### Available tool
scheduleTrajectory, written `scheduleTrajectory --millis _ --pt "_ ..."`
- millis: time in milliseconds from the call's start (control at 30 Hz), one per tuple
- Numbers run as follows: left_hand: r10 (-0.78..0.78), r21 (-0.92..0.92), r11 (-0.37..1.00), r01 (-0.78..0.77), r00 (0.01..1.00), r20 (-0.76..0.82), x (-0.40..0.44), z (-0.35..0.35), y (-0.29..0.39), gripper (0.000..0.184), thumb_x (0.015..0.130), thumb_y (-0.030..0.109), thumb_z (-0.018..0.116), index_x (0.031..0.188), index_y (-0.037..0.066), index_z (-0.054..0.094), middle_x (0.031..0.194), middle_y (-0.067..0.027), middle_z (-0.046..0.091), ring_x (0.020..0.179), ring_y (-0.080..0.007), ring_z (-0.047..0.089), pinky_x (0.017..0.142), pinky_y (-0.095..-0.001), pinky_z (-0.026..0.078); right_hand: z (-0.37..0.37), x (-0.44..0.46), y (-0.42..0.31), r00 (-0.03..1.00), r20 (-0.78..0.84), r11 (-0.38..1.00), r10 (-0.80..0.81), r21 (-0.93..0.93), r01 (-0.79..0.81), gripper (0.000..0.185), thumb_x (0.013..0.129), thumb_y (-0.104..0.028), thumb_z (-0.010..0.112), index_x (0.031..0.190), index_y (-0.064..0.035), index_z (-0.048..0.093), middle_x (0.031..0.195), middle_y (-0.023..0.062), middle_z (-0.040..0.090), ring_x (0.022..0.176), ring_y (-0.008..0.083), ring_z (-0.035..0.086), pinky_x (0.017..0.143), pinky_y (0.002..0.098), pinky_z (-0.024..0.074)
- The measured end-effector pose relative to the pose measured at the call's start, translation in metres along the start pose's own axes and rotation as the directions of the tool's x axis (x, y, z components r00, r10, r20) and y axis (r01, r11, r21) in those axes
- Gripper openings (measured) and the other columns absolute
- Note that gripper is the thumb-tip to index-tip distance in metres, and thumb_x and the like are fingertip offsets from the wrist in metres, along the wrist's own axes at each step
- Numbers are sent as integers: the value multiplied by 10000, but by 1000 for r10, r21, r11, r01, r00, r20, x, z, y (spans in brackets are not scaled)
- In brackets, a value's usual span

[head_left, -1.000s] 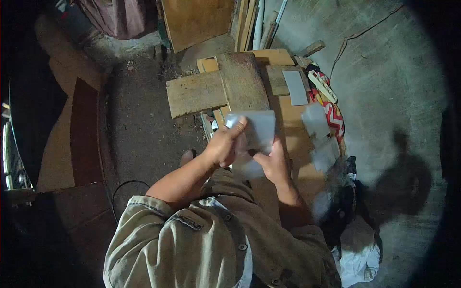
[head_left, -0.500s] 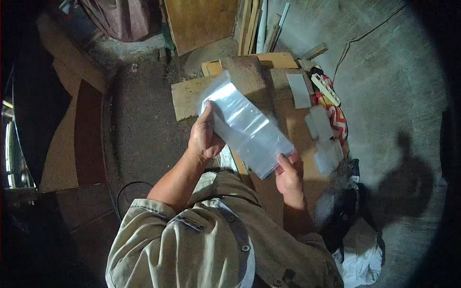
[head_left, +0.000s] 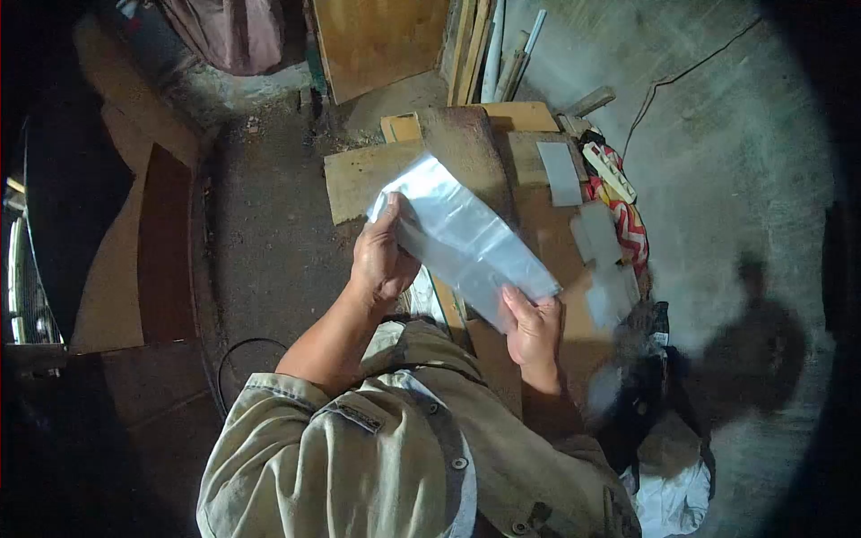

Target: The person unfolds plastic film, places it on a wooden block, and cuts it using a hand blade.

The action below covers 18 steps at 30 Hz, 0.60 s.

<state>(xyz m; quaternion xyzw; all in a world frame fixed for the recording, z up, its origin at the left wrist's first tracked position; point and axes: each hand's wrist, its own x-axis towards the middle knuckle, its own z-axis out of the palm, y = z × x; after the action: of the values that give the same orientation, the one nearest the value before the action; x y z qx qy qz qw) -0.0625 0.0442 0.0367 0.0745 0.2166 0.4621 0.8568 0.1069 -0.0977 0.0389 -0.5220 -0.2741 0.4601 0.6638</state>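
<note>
A stack of clear plastic bags (head_left: 466, 235), long and shiny, is stretched slantwise between my two hands above the boards. My left hand (head_left: 381, 251) grips its upper left edge, thumb on top and fingers underneath. At the lower right end, my right hand (head_left: 534, 330) pinches the bags between thumb and fingers. Whether the bags are separate or joined I cannot tell. To the right of my right hand lie more clear plastic sheets (head_left: 613, 293) on the brown board.
A wooden board (head_left: 372, 179) and a brown padded surface (head_left: 462, 139) lie beyond the bags. On the right are a white power strip (head_left: 610, 173), a red patterned cloth (head_left: 632, 229) and a pale rectangular sheet (head_left: 560, 173). Wood strips (head_left: 470, 54) lean at the back.
My right hand has shifted slightly left and inward along the bags, its thumb now further onto them. The bags have flattened a little; my left hand keeps nearly the same place.
</note>
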Motion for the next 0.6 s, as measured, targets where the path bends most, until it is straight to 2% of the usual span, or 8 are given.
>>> scheduleTrajectory --millis 167,233,300,367,400,500,533,600 --pt "147 84 986 -145 989 -19 11 -19 12 365 905 191 604 1222 71 468 1146 -87 539 1063 -233 512 990 -417 375 -18 -3 -4 1000 2 999 -7 -34 7 260 849 -36 618 1100 26 591 1042 80 628 927 152 598 834 284 457" --pt "311 213 931 -295 949 -46 11 -17 21 352 892 122 606 1211 57 473 1131 -75 548 1036 -215 527 934 -400 408 -32 -4 -6 997 -39 995 66 -66 -68 257 850 -29 607 1099 32 589 1030 85 629 916 156 601 829 283 457" --pt "351 206 919 -336 936 -38 14 -23 28 340 866 87 631 1175 47 494 1071 -65 566 980 -192 542 885 -373 431 -37 -5 -12 999 -33 996 43 -72 -45 256 847 -33 608 1094 31 587 1028 82 628 912 158 598 832 284 456" --pt "350 246 908 -340 937 3 11 -23 33 321 850 71 645 1143 43 517 998 -60 582 908 -176 557 809 -344 447 -42 -7 -18 998 -61 997 20 -68 -24 202 831 -56 639 1016 26 623 901 18 614 711 71 526 642 221 415" --pt "382 300 889 -347 922 -64 9 -23 34 302 845 64 648 1125 40 535 941 -57 592 854 -170 561 743 -319 450 -44 -7 -20 998 -51 996 -23 -84 19 214 828 -58 644 1022 29 621 921 33 625 761 98 569 695 229 444" --pt "407 320 875 -362 909 -84 4 -15 34 289 849 59 642 1119 31 541 919 -47 597 795 -162 567 685 -304 447 -54 -7 -22 997 -56 996 -53 -78 49 230 825 -58 649 1035 31 618 944 50 634 819 124 593 739 246 461" --pt "392 297 881 -368 920 -23 7 -17 36 253 850 63 643 1087 28 560 897 -37 603 772 -156 571 671 -316 461 -64 -10 -26 996 -79 993 49 -102 -57 248 823 -58 654 1048 35 612 965 63 638 849 139 598 764 267 472" --pt "368 328 878 -348 930 2 6 -23 40 269 843 74 651 1089 21 557 901 -44 599 807 -163 566 729 -334 449 -65 -9 -27 996 -90 996 -16 -85 8 256 821 -55 655 1057 36 610 978 69 638 859 143 599 777 279 476"
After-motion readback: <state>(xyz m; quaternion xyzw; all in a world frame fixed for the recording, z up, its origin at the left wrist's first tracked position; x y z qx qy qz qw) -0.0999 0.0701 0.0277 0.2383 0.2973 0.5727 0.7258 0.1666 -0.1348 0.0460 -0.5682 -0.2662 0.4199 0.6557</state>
